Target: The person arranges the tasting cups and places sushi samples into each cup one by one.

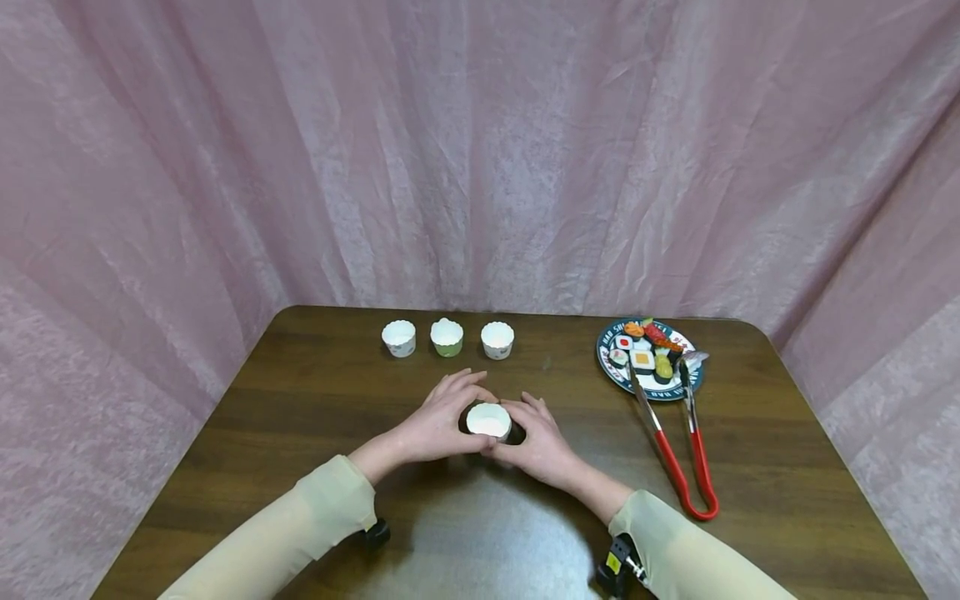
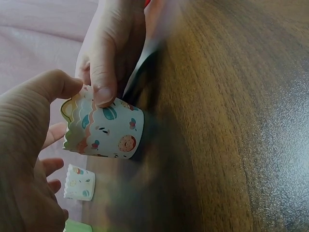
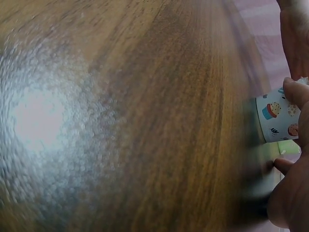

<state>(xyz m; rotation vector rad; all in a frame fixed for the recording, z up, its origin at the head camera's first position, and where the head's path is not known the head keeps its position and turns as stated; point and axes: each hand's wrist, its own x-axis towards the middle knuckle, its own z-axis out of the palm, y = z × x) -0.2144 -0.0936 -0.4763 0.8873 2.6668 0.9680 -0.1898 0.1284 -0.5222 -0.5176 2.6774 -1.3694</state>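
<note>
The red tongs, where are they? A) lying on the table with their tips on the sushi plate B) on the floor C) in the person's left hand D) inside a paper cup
A: the red tongs lie on the table, tips resting on the sushi plate, while both hands hold a paper cup.

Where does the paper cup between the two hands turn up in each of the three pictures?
Head view: the paper cup sits at table centre, held between both hands.
Left wrist view: centre-left, lying sideways in the picture, printed with doughnuts and scalloped at the rim.
Right wrist view: only a slice at the right edge.
Shared landmark: the dark wooden table under the cup in all three.
</note>
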